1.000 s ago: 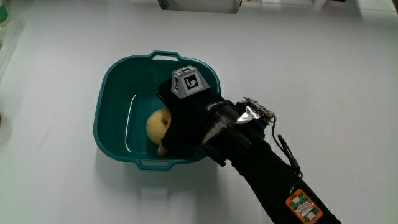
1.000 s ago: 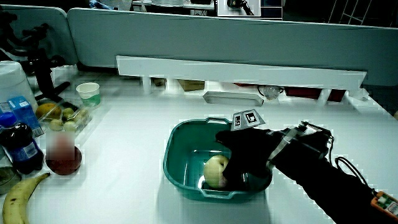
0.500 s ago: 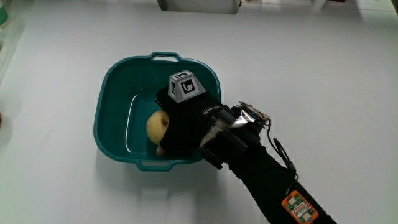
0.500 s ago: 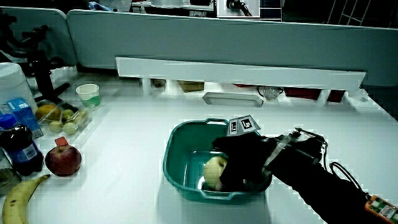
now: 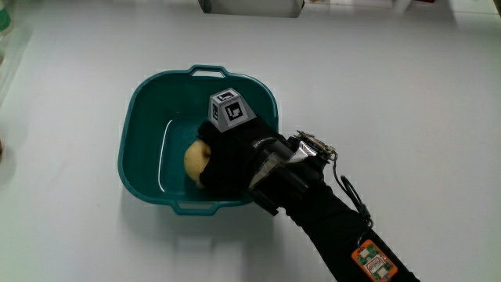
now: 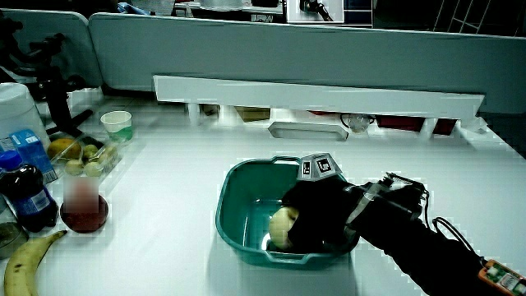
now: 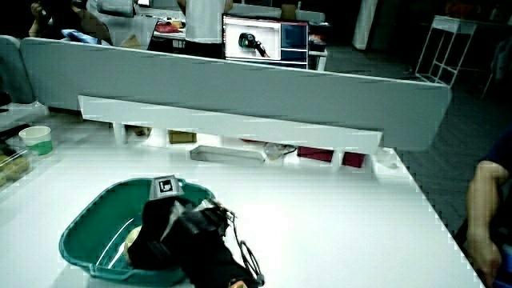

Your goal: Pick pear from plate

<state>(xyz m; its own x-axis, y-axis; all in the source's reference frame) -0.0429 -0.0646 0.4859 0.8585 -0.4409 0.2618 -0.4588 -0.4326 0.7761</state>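
Observation:
A yellow pear lies inside a teal plastic basin that serves as the plate. The black-gloved hand, with its patterned cube on the back, reaches down into the basin and its fingers curl around the pear. Part of the pear is hidden under the glove; in a side view only a sliver of the pear shows beside the hand. The forearm runs from the basin toward the person.
In a side view, a banana, a dark bottle, a reddish blurred fruit, a tray of small fruits and a paper cup stand beside the basin near the table's edge. A low partition closes the table.
The hand has slid a little deeper over the pear, covering more of it. The basin and pear stay in place.

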